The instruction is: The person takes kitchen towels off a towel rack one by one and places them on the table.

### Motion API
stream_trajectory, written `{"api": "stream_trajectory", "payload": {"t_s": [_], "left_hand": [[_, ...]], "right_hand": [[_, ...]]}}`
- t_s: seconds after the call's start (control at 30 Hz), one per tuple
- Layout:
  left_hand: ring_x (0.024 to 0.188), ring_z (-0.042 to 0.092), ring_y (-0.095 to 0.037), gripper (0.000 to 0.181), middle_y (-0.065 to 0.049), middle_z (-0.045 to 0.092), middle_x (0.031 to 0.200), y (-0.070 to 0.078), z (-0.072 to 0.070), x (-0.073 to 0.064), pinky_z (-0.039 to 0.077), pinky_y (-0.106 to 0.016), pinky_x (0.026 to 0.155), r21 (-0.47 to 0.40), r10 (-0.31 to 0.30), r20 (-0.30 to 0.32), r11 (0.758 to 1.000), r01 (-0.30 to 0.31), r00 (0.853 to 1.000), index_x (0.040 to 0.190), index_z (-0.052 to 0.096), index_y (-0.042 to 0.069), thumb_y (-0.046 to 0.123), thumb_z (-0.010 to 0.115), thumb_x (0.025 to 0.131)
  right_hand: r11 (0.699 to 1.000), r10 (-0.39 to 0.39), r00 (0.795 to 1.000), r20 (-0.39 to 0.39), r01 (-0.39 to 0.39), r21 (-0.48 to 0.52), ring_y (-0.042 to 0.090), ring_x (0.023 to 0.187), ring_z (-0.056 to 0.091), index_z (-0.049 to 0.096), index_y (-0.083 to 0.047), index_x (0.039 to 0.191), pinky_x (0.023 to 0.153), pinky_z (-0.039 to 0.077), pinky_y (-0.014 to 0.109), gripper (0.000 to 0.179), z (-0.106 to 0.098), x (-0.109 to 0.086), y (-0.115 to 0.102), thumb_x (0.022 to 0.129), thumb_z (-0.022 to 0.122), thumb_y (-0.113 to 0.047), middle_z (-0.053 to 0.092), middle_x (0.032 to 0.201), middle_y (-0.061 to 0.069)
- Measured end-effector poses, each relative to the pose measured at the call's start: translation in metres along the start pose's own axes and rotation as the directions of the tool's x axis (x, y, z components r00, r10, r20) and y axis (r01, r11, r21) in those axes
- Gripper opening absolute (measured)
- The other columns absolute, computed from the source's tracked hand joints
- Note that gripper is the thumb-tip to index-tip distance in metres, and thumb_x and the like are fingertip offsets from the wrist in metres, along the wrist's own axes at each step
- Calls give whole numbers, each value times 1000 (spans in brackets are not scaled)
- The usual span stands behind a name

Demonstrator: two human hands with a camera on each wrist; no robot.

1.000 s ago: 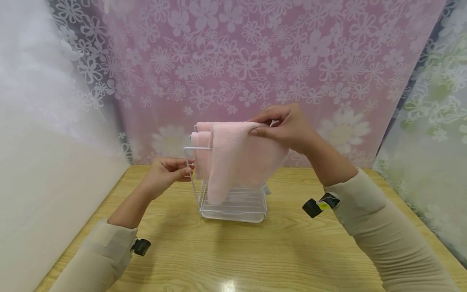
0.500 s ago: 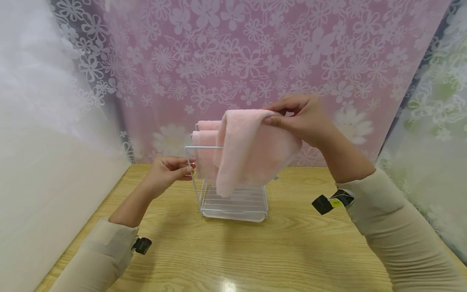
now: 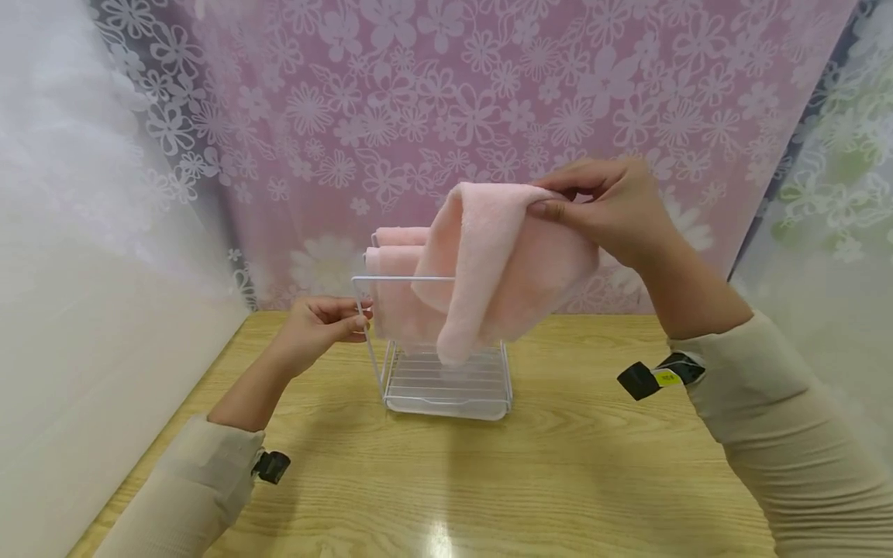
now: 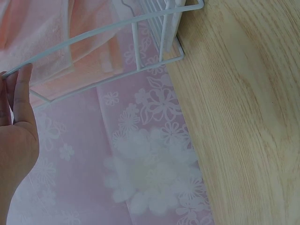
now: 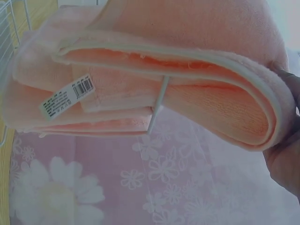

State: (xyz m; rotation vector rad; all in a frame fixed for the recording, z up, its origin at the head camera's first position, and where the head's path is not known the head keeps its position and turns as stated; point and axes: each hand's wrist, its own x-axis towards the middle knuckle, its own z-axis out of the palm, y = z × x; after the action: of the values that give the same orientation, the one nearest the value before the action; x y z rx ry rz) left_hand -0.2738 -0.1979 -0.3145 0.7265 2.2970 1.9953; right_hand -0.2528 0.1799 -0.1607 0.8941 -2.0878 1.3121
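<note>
A white wire rack [image 3: 405, 277] with a shallow tray [image 3: 446, 411] at its base stands on the table. My left hand [image 3: 314, 333] pinches the rack's left upright between thumb and fingers; the left wrist view shows those fingers [image 4: 22, 93] against the wire. My right hand [image 3: 621, 209] pinches the top fold of a pink towel [image 3: 488, 240], lifted above the front bar, with its folded end drooping over the tray. More pink towel [image 3: 394, 302] hangs on the bars behind, partly hidden. In the right wrist view a barcode label [image 5: 68, 96] shows on pink cloth.
The wood-grain table [image 3: 558, 465] extends in front of the rack and to both sides. A pink flowered curtain [image 3: 432, 116] hangs close behind. White sheeting [image 3: 105, 271] borders the left, and a pale flowered sheet [image 3: 830, 256] the right.
My right hand has moved up and to the right, drawing the front towel away from the rack's front bar. My left hand keeps its pinch on the upright, and the rack stays put.
</note>
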Motion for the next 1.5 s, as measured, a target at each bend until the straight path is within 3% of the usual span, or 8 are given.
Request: {"api": "stream_trajectory", "payload": {"t_s": [0.27,0.57,0.8,0.97,1.2,1.3,1.5], "left_hand": [[99,69,-22,32,-20,66,119,-2,-1,2,59,-41,82,6,-5,0,1000,5,1000,119,62,-16,0,67,91],[96,70,-18,31,-15,68,115,-1,0,1,59,-40,81,3,8,-8,1000,-8,1000,116,62,-17,-1,67,90],[96,70,-18,31,-16,68,116,2,1,0,59,-40,82,8,3,-12,1000,-3,1000,117,62,-17,-2,67,91],[96,70,-16,31,-17,67,117,2,1,0,60,-38,81,3,7,-8,1000,-7,1000,118,61,-17,-3,66,91],[96,70,-16,31,-18,67,117,1,0,1,60,-38,80,-2,17,-10,1000,-17,1000,119,61,-17,-3,65,91],[97,70,-21,31,-17,68,116,0,0,1,60,-39,81,-12,14,-11,1000,-14,1000,118,61,-17,-3,66,91],[98,69,-23,32,-16,68,116,-3,-1,1,59,-42,82,-20,16,-9,1000,-16,1000,118,62,-16,-1,67,91]], "right_hand": [[993,2,997,-80,8,116,15,67,62,77,4,94,51,53,16,17,-16,2,5,77,81,3,74,85,2],[940,34,988,-153,21,341,16,70,69,77,6,89,59,58,18,17,-30,3,11,74,79,12,74,84,8],[918,28,973,-230,66,392,19,69,70,73,13,92,61,59,21,19,-41,1,13,74,77,16,74,84,12],[907,74,954,-291,57,417,19,67,70,72,15,93,62,60,22,21,-47,-1,14,73,78,14,74,81,11],[863,74,938,-338,110,493,23,68,70,69,19,91,63,61,24,22,-53,2,21,71,77,19,73,80,17],[865,79,931,-358,115,488,24,68,70,69,20,92,64,61,24,23,-55,2,23,71,78,18,72,80,18],[922,117,882,-456,74,380,20,65,68,71,15,97,62,59,19,31,-63,-1,24,72,84,3,73,81,13]]}}
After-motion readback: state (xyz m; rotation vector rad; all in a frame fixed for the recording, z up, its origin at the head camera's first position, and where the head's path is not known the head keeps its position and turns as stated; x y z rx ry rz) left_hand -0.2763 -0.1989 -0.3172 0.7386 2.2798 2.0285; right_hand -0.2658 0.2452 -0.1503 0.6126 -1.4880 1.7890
